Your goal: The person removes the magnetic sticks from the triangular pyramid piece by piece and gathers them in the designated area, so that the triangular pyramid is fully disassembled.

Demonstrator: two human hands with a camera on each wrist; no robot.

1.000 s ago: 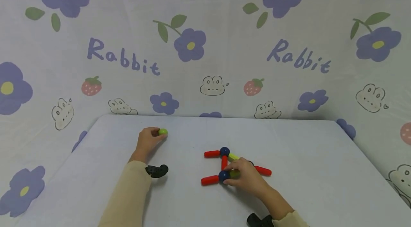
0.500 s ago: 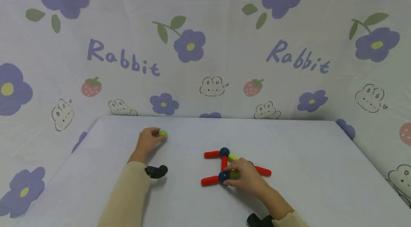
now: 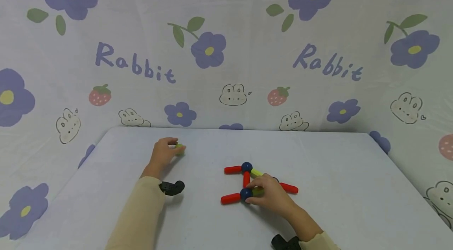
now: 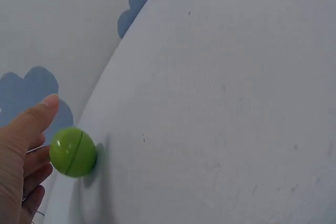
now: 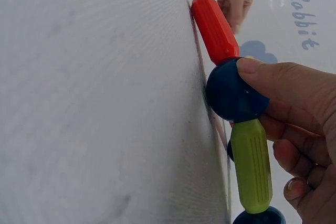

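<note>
My left hand point(image 3: 164, 153) is at the back left of the table beside a bright green ball point(image 4: 73, 152). In the left wrist view the thumb stands apart from the ball, while fingertips show right behind it. My right hand point(image 3: 272, 197) pinches a dark blue ball point(image 5: 236, 90) of a magnetic stick-and-ball figure between thumb and fingers. A red stick point(image 3: 231, 199) points left from this ball, and a yellow-green stick point(image 5: 252, 166) runs the other way. Another red stick point(image 3: 246, 179) joins it to a farther blue ball point(image 3: 246, 167). My right hand hides part of the figure.
The white table point(image 3: 318, 159) reaches back to a cloth wall point(image 3: 247, 73) printed with flowers and rabbits. A red stick point(image 3: 289, 188) of the figure sticks out right, beyond my right hand. A black wrist mount point(image 3: 172, 188) juts from my left sleeve.
My left hand has risen slightly, and the green ball now shows lower, partly behind the thumb. My right hand and the figure have stayed in place.
</note>
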